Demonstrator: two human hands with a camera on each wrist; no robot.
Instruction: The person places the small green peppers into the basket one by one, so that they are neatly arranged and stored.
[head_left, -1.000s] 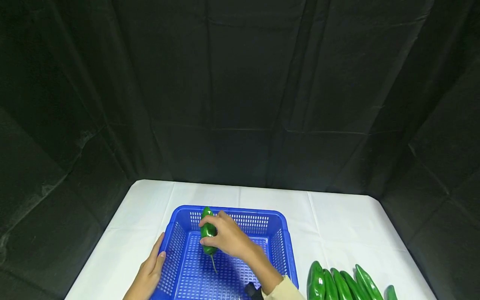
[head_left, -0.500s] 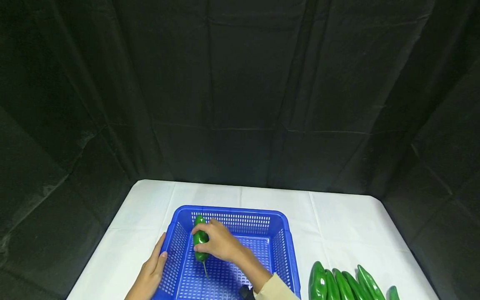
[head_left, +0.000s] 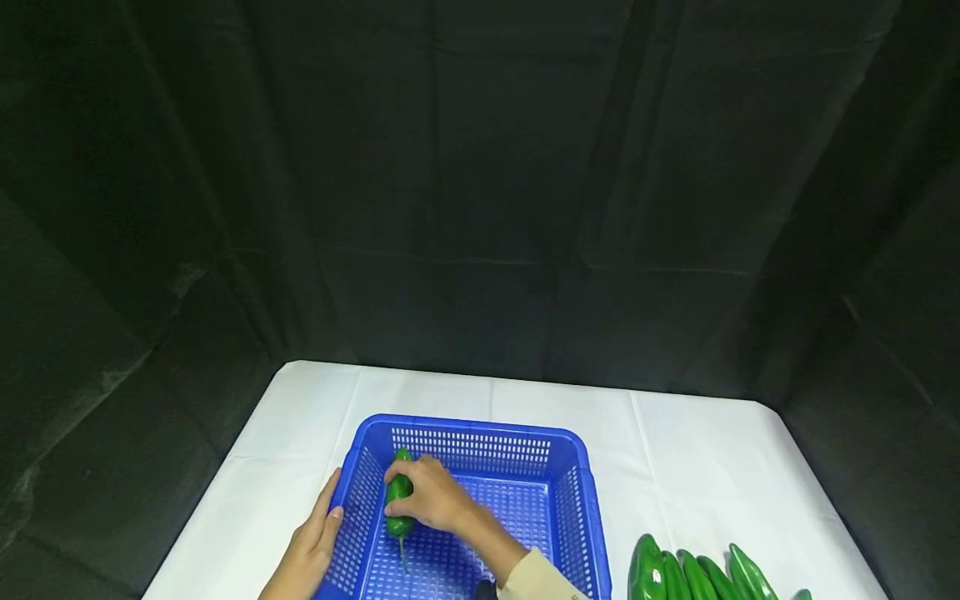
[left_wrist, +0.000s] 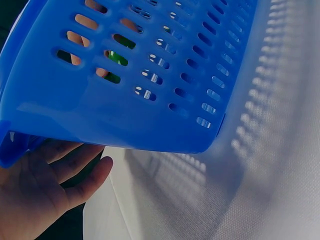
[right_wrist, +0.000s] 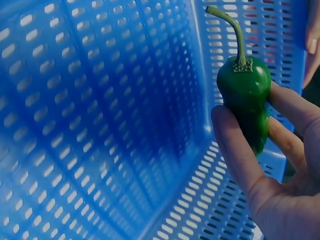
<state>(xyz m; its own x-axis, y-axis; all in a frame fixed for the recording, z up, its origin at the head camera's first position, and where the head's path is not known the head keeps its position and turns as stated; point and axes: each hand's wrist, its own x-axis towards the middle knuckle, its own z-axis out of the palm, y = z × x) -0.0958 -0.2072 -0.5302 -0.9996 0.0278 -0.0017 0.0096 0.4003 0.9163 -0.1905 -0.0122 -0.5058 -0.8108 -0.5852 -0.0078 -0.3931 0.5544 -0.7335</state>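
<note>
Pepper (head_left: 398, 502) in green is sitting in the right hand (head_left: 429, 495), inside the blue basket (head_left: 577, 517), near its left wall. The thumb and fingers (right_wrist: 235, 150) are curling around the pepper's sides, and its thin stem is pointing back toward the person. The left hand (head_left: 318, 537) is resting flat against the outside of the basket's left wall, with its fingers straight and loose, gripping nothing. The pepper is lying just across that wall from the left hand. The basket is sitting on a white table (head_left: 690, 467). More green peppers (head_left: 693, 575) are lying in a row on the table, well apart to the right.
</note>
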